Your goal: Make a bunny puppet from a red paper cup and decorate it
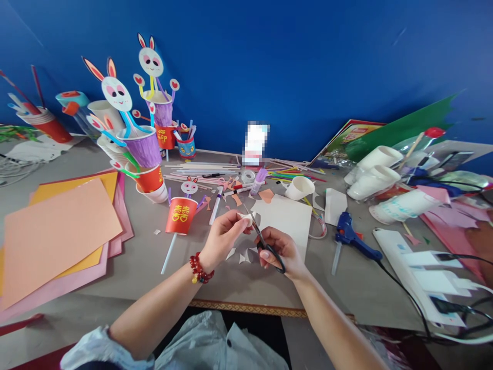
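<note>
Between its thumb and fingers, my left hand (227, 229) pinches a small piece of white paper (247, 221). A pair of black-handled scissors (269, 247) is in my right hand (280, 249), its blades reaching up beside that paper. Below my hands lie white paper scraps (244, 256). A white sheet (287, 213) rests on the table just behind my right hand. To the left, a red paper cup (182, 215) with a small rabbit head and a pale straw lies on the table.
Paper-cup rabbits (140, 146) stand at the left, near coloured paper sheets (61, 231). A blue glue gun (352, 234) and a white power strip (418, 277) with cables lie at the right. Straws (204, 167) and a blurred-out phone (256, 144) are at the back by the blue wall.
</note>
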`<action>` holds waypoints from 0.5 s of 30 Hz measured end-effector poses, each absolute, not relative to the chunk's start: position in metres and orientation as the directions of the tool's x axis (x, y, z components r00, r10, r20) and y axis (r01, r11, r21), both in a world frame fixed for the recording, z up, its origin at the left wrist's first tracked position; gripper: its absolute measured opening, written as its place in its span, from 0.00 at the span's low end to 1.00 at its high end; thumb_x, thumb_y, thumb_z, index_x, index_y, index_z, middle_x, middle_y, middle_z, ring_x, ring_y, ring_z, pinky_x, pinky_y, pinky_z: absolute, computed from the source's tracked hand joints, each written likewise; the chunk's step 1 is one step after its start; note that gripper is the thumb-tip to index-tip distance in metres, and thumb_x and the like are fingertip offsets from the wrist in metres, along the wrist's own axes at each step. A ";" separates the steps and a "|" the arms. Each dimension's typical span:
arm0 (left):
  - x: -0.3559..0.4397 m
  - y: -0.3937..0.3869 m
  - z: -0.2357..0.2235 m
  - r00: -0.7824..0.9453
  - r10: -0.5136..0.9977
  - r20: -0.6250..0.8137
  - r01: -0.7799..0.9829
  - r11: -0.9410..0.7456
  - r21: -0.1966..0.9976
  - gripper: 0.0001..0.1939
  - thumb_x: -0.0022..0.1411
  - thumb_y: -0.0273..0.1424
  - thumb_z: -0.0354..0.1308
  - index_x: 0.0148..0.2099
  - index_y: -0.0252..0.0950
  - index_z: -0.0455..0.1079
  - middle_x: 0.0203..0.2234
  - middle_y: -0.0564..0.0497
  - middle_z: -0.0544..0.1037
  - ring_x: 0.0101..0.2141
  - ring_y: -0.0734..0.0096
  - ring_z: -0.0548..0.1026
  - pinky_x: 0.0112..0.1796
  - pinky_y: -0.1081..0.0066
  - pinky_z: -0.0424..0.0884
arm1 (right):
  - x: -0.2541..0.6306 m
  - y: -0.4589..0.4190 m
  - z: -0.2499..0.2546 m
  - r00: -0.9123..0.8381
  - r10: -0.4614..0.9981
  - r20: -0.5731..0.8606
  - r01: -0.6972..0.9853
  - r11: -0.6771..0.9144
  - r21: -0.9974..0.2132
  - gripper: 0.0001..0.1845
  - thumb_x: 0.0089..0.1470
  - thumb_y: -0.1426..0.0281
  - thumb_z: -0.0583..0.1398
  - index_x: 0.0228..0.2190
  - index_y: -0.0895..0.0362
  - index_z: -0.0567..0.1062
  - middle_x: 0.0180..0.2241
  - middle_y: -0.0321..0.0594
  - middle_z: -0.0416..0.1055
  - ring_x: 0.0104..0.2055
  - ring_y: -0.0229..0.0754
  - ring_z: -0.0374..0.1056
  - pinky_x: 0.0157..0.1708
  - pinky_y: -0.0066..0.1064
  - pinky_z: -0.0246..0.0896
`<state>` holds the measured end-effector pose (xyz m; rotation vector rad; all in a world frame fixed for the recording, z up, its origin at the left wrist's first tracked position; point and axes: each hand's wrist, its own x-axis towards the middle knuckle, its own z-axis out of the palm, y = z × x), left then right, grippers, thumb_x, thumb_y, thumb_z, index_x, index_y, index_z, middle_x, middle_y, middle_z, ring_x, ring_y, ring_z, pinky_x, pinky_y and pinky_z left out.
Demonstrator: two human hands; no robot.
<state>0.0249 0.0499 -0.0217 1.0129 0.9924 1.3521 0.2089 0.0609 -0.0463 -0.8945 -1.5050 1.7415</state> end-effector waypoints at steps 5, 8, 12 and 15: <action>0.025 0.050 -0.022 -0.011 0.999 0.045 -0.248 -0.046 0.968 0.16 0.59 0.43 0.63 0.30 0.35 0.72 0.25 0.51 0.76 0.28 0.71 0.72 0.34 0.70 0.69 | 0.208 0.062 -0.046 -0.555 0.829 -0.066 -0.067 -0.123 -0.990 0.25 0.45 0.52 0.71 0.33 0.57 0.71 0.22 0.34 0.70 0.18 0.35 0.67 0.16 0.24 0.65; 0.025 0.049 -0.023 -0.009 0.998 0.056 -0.233 -0.056 0.971 0.15 0.60 0.42 0.62 0.30 0.35 0.72 0.25 0.52 0.75 0.28 0.71 0.72 0.34 0.71 0.69 | 0.208 0.062 -0.045 -0.559 0.826 -0.067 -0.067 -0.125 -0.990 0.25 0.45 0.52 0.71 0.33 0.57 0.71 0.22 0.34 0.70 0.19 0.35 0.67 0.17 0.24 0.65; 0.025 0.048 -0.023 0.007 0.998 0.070 -0.217 -0.067 0.974 0.14 0.62 0.40 0.62 0.30 0.35 0.72 0.25 0.52 0.75 0.29 0.71 0.72 0.34 0.71 0.68 | 0.208 0.061 -0.044 -0.562 0.825 -0.057 -0.078 -0.122 -0.989 0.24 0.46 0.53 0.71 0.33 0.57 0.71 0.22 0.34 0.70 0.18 0.34 0.67 0.17 0.24 0.64; 0.026 0.048 -0.023 0.011 0.998 0.060 -0.231 -0.056 0.971 0.14 0.61 0.41 0.62 0.30 0.35 0.72 0.25 0.52 0.76 0.29 0.70 0.73 0.34 0.71 0.69 | 0.208 0.061 -0.045 -0.558 0.829 -0.051 -0.088 -0.120 -0.989 0.24 0.46 0.53 0.70 0.33 0.58 0.71 0.22 0.34 0.70 0.18 0.34 0.66 0.17 0.23 0.64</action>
